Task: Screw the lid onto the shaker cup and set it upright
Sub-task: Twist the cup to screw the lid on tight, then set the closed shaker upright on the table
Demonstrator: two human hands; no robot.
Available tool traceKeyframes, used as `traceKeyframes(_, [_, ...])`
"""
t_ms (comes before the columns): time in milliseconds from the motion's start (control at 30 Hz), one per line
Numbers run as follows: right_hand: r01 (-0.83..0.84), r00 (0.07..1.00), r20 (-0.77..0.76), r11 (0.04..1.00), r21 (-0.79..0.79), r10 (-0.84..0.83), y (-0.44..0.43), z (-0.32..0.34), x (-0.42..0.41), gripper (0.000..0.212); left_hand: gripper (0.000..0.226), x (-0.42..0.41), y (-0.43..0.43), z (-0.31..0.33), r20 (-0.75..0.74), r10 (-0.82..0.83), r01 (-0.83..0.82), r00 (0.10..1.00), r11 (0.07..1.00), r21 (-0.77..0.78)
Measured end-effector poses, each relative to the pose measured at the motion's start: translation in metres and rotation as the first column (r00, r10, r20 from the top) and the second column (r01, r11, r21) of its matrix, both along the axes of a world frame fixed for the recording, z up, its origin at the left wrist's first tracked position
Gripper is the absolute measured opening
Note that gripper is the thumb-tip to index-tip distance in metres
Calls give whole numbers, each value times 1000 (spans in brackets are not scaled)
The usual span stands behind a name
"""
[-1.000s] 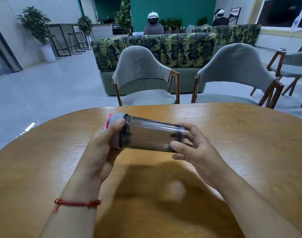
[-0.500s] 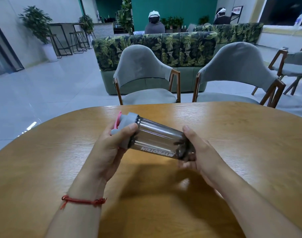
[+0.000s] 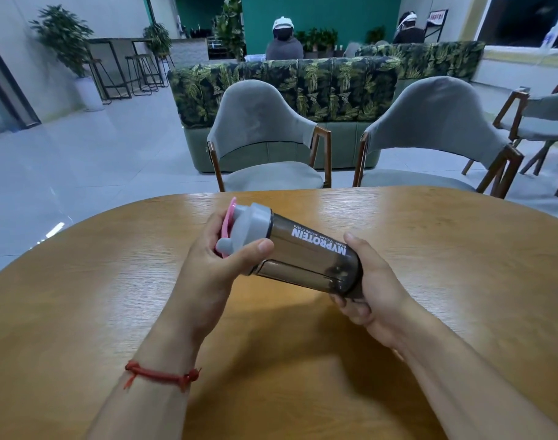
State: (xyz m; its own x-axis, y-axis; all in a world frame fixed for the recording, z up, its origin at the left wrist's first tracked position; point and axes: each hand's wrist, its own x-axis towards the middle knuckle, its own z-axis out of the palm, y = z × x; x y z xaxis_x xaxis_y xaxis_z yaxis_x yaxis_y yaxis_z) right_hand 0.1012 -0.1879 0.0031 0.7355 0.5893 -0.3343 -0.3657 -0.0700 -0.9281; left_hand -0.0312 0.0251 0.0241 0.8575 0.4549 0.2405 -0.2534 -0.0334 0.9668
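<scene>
A smoky transparent shaker cup [image 3: 309, 262] with white MYPROTEIN lettering is held above the wooden table [image 3: 446, 249], tilted with its base low at the right. A grey lid [image 3: 247, 230] with a pink flip cap [image 3: 228, 217] sits on its upper left end. My left hand [image 3: 217, 265] wraps the lid, thumb across its front. My right hand [image 3: 371, 287] cups the cup's base from below and behind.
Two grey chairs [image 3: 265, 134] [image 3: 436, 128] stand at the table's far edge, with a leaf-patterned sofa [image 3: 303, 87] behind them. Two seated people are further back. Another chair [image 3: 538, 119] is at the far right.
The cup has tilted from nearly level to base-down at the right and has rotated, so the lettering now faces up. My right hand shifted from the side to under the base.
</scene>
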Motion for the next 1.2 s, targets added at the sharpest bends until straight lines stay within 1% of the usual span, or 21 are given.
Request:
traceKeyframes(100, [-46,999,-1,999,-8,46,0,1,-1,75,81,-4,-2,4,9,10,-10,1000,999,47])
traceKeyframes(167, [4,1000,14,1000,28,-4,5,1,-2,78,90,-3,-4,7,21,47,-48,999,996,77])
traceKeyframes(200, [49,997,51,996,70,-53,8,1,-3,72,92,-3,-5,11,29,67,-69,997,995,73])
traceKeyframes(233, [107,980,161,990,96,-121,8,0,-2,60,93,-3,-7,15,38,93,-95,995,993,71])
traceKeyframes(267, [164,924,329,980,113,-192,7,2,-2,49,92,-4,-9,21,39,125,-128,991,988,91])
traceKeyframes(300, [176,843,490,974,140,-222,4,3,-1,42,93,-5,-11,26,36,162,-165,986,976,139])
traceKeyframes(333, [131,768,607,978,163,-204,3,7,-3,43,92,-6,-13,34,30,203,-205,979,957,208])
traceKeyframes(367, [45,720,682,989,141,-130,4,12,-7,51,91,-8,-15,41,33,235,-234,971,928,288])
traceKeyframes(400, [-19,670,742,998,60,-32,8,14,-12,64,89,-9,-16,48,44,252,-251,967,899,359])
traceKeyframes(433, [-45,613,789,999,-30,51,16,17,-19,78,89,-10,-16,54,63,260,-262,964,874,409])
traceKeyframes(467, [-30,560,823,995,-99,99,26,18,-25,87,92,-9,-13,59,78,262,-270,962,867,419])
traceKeyframes(500, [-7,540,835,992,-125,109,39,19,-31,90,97,-9,-7,63,91,256,-270,963,880,389])
traceKeyframes(533, [1,546,832,993,-119,99,52,22,-36,89,102,-10,1,64,91,243,-259,966,908,328])
traceKeyframes(600, [-46,610,786,994,-95,104,84,29,-46,84,102,-18,25,62,39,218,-221,975,943,249])
traceKeyframes(700, [-140,665,723,982,-124,186,135,38,-55,82,76,-35,65,47,-140,229,-184,963,943,277])
traceKeyframes(800, [-175,664,709,971,-163,238,196,35,-62,83,62,-54,104,35,-200,275,-222,940,942,252])
traceKeyframes(867, [-198,649,710,962,-188,272,234,31,-67,83,59,-62,128,34,-209,310,-250,928,930,269])
traceKeyframes(933, [-219,651,698,954,-204,298,265,27,-68,85,56,-65,152,31,-226,358,-276,906,904,328])
traceKeyframes(1033, [-233,660,669,940,-249,341,301,12,-70,84,62,-64,192,11,-273,372,-293,887,911,289])
traceKeyframes(1133, [-258,687,638,938,-232,347,321,-3,-66,85,65,-61,210,-7,-270,387,-331,882,915,230])
traceKeyframes(1200, [-269,711,606,934,-235,358,328,-16,-60,84,68,-59,214,-19,-283,416,-351,864,902,252])
